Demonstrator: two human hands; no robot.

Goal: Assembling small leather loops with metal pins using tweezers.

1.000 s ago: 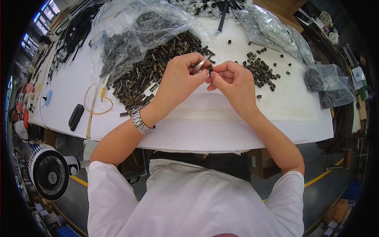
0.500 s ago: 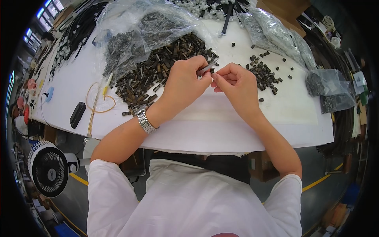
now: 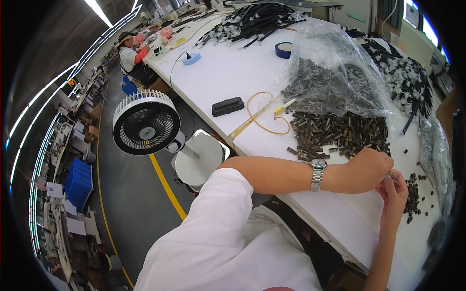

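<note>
My left hand [image 3: 365, 170], with a steel watch [image 3: 317, 175] on its wrist, is closed and held over the table's near edge. A thin, shiny metal tool [image 3: 391, 178] shows between it and my right hand. My right hand [image 3: 394, 193] has its fingers bent close against the left one; what they pinch is hidden. Just beyond my left hand spreads a heap of small dark brown oblong pieces [image 3: 340, 136]. Shorter dark pieces [image 3: 412, 194] lie scattered to the right of my right hand.
Clear plastic bags [image 3: 335, 77] of dark pieces lie behind the heap. On the white table [image 3: 213, 72] are a black case [image 3: 228, 106], a yellow-tipped pen [image 3: 285, 106], a tape roll [image 3: 283, 49] and black strips [image 3: 257, 22]. A fan [image 3: 147, 123] stands left; a person [image 3: 130, 58] sits farther off.
My view has swung left, so the hands appear farther right and the fan, aisle and seated person show. Both hands stay close together; the small dark piece at my fingertips no longer shows.
</note>
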